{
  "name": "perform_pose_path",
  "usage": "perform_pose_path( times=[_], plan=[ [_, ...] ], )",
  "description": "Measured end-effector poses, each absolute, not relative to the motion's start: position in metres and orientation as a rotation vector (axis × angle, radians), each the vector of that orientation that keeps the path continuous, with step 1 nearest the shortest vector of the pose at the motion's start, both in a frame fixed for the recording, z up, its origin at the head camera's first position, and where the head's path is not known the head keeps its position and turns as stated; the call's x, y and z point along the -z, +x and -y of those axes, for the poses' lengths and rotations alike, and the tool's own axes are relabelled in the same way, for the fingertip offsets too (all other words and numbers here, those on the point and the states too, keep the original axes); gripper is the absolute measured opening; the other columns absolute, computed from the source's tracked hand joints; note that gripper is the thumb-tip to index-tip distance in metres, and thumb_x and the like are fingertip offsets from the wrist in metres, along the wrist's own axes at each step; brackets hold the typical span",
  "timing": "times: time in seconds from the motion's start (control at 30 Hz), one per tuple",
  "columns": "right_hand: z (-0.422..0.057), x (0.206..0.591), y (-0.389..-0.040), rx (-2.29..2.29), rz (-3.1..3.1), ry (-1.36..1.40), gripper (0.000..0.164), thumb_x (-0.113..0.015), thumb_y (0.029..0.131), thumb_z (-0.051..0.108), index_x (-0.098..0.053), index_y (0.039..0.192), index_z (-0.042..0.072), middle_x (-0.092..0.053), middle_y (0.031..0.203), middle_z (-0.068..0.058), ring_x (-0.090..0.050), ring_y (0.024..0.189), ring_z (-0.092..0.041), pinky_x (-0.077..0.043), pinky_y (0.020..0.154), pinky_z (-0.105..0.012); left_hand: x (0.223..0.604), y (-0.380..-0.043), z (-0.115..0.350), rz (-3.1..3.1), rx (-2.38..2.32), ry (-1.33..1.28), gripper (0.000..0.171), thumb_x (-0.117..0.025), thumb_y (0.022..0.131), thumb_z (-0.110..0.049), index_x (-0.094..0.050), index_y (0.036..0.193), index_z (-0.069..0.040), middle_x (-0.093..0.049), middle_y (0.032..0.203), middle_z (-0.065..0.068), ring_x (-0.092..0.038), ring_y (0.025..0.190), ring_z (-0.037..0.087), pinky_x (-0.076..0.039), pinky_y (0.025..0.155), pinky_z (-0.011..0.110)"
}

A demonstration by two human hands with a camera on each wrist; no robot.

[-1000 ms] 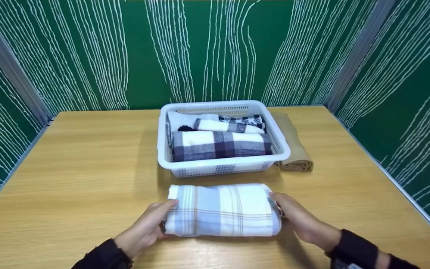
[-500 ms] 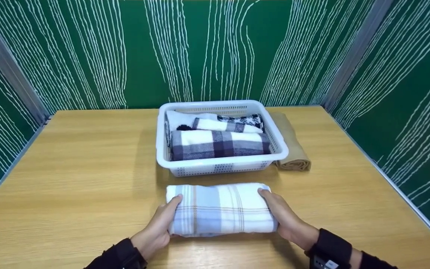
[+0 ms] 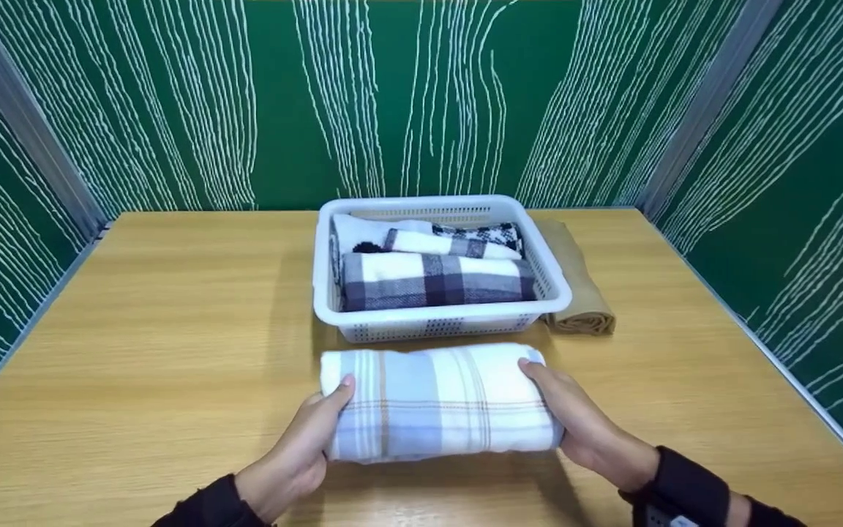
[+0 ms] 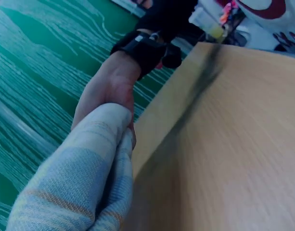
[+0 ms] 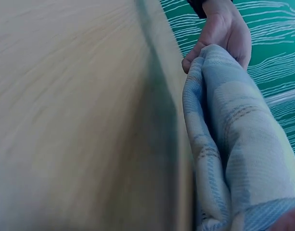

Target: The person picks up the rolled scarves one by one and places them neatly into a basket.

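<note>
Left hand (image 3: pixel 297 443) and right hand (image 3: pixel 593 424) grip opposite ends of the folded blue-and-white plaid blanket (image 3: pixel 440 402), in front of the white perforated basket (image 3: pixel 323 278). Versus half a second ago, I hold it higher, apparently off the worktop (image 3: pixel 195 329); my grip likely carries its full weight.

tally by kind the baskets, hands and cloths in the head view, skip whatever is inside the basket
Basket: 1
Cloths: 2 (blue-and-white plaid cloth, tan rolled cloth)
Hands: 2 (left hand, right hand)
Total: 5
</note>
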State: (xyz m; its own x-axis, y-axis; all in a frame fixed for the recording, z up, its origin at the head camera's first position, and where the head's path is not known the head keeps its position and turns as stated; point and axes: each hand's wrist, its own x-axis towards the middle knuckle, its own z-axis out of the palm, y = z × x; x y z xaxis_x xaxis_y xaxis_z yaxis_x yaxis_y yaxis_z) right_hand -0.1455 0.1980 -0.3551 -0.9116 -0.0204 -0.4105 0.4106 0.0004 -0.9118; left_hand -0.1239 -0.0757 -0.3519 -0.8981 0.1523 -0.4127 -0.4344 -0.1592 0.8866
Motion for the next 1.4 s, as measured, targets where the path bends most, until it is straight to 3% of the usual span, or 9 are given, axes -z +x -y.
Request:
perform_pose_path(
  times=[0.23,0.47,0.67,1.0,1.17,1.4],
  plan=[
    [-0.199,0.32,-0.15,2.025,-1.986,0.332,0.045,-0.042,0.09,0.039,-0.038,0.119,0.005,-0.056,0.085,-0.006,-0.056,0.069,-0.017,-0.046,0.062,-0.032,0.317,-0.129,0.077,-1.763,-2.146,-0.314,0.044,-0.039,0.092,-0.037,-0.041,0.115,0.0,-0.057,0.094,0.01,-0.053,0.085,0.021,-0.037,0.078,0.032],
    [-0.207,0.285,-0.169,2.062,-1.925,0.204,0.037,-0.034,0.094,0.033,-0.035,0.117,0.003,-0.057,0.084,-0.003,-0.057,0.072,-0.014,-0.046,0.067,-0.03,0.284,-0.143,0.075,-1.668,-2.29,-0.326,0.038,-0.036,0.094,-0.029,-0.04,0.117,0.002,-0.053,0.096,0.011,-0.051,0.084,0.02,-0.042,0.073,0.03],
    [-0.213,0.258,-0.194,2.091,-1.903,0.153,0.033,-0.035,0.094,0.033,-0.038,0.114,0.007,-0.059,0.086,-0.003,-0.058,0.073,-0.014,-0.048,0.068,-0.03,0.263,-0.164,0.07,-1.659,-2.386,-0.263,0.036,-0.032,0.095,-0.021,-0.037,0.119,0.005,-0.045,0.103,0.011,-0.044,0.095,0.02,-0.035,0.083,0.028],
    [-0.218,0.22,-0.245,2.257,-1.933,0.17,0.035,-0.043,0.091,0.032,-0.042,0.117,0.008,-0.057,0.09,-0.005,-0.057,0.073,-0.015,-0.048,0.065,-0.029,0.22,-0.217,0.063,-1.505,-2.503,-0.169,0.035,-0.033,0.095,-0.026,-0.039,0.124,-0.006,-0.047,0.107,0.008,-0.045,0.098,0.02,-0.036,0.086,0.036],
    [-0.224,0.214,-0.264,2.342,-1.96,0.142,0.036,-0.042,0.092,0.031,-0.043,0.12,0.007,-0.056,0.088,-0.003,-0.056,0.072,-0.012,-0.045,0.064,-0.025,0.214,-0.24,0.055,-1.477,-2.525,-0.032,0.032,-0.031,0.095,-0.027,-0.042,0.118,-0.008,-0.047,0.105,0.008,-0.044,0.097,0.02,-0.033,0.085,0.039],
    [-0.219,0.22,-0.292,2.361,-2.045,0.247,0.044,-0.047,0.09,0.031,-0.044,0.126,0.007,-0.055,0.095,-0.006,-0.056,0.076,-0.015,-0.047,0.067,-0.028,0.224,-0.269,0.053,-1.586,-2.553,-0.078,0.027,-0.034,0.093,-0.03,-0.045,0.107,-0.011,-0.048,0.095,0.007,-0.046,0.086,0.019,-0.037,0.075,0.035]
  ],
)
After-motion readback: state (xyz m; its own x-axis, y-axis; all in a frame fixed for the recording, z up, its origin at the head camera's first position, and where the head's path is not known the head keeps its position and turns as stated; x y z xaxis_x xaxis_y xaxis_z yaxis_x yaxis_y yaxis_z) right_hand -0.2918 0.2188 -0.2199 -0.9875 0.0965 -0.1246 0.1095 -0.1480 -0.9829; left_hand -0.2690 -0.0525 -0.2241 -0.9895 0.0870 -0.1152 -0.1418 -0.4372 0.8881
